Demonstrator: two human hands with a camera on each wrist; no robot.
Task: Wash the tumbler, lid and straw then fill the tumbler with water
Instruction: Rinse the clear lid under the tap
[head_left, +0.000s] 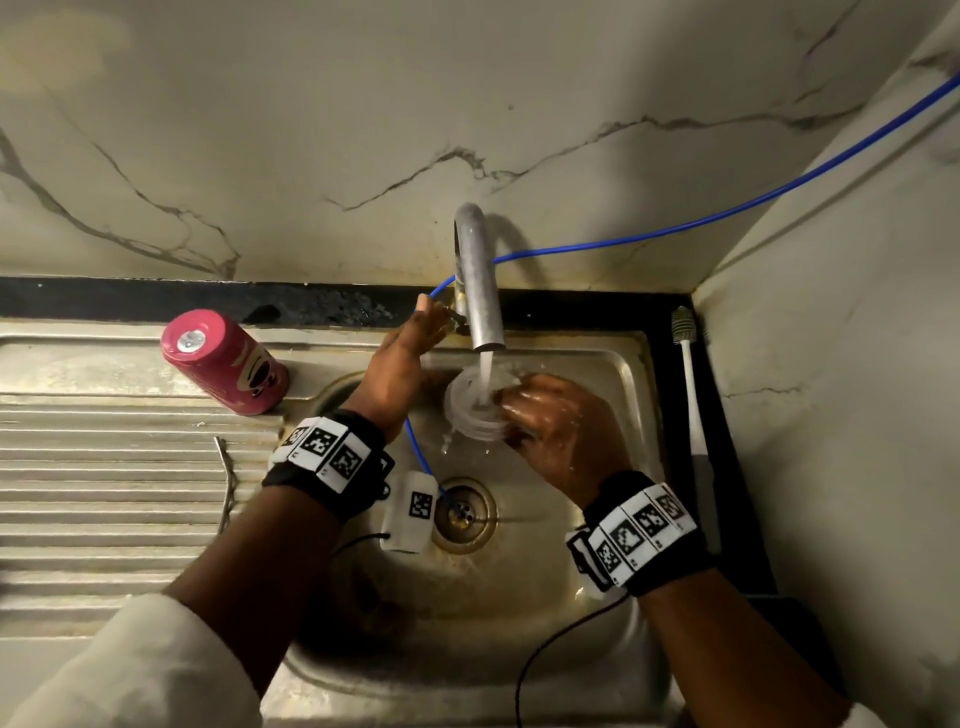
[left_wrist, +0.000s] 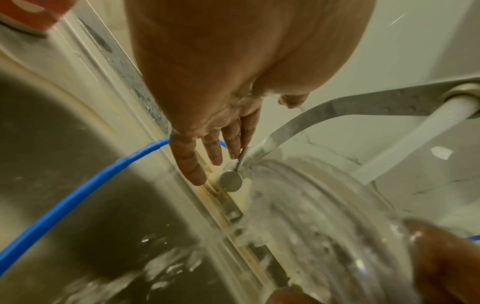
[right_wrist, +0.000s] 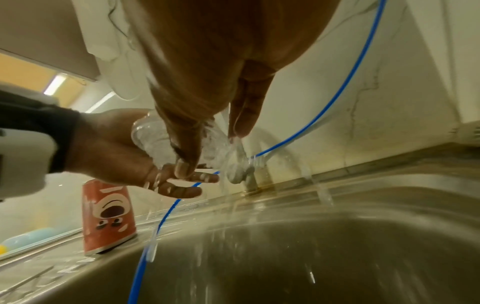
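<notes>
My right hand (head_left: 550, 421) grips the clear plastic lid (head_left: 470, 410) under the running tap (head_left: 480, 280), and water splashes over the lid (right_wrist: 153, 139) and my fingers (right_wrist: 187, 144). My left hand (head_left: 410, 353) is stretched out with straight fingers (left_wrist: 213, 152) against the thin tap lever (left_wrist: 240, 158) at the tap's base. The pink tumbler (head_left: 223, 361) stands upside down on the sink's back ledge, left of the basin. A thin metal straw (head_left: 227, 483) lies on the ribbed drainboard.
A blue hose (head_left: 675, 226) runs from the right wall past the tap and down to the drain (head_left: 462, 512). A long-handled white brush (head_left: 691, 374) lies on the black counter strip right of the steel basin (head_left: 597, 364). Marble wall stands close behind and to the right.
</notes>
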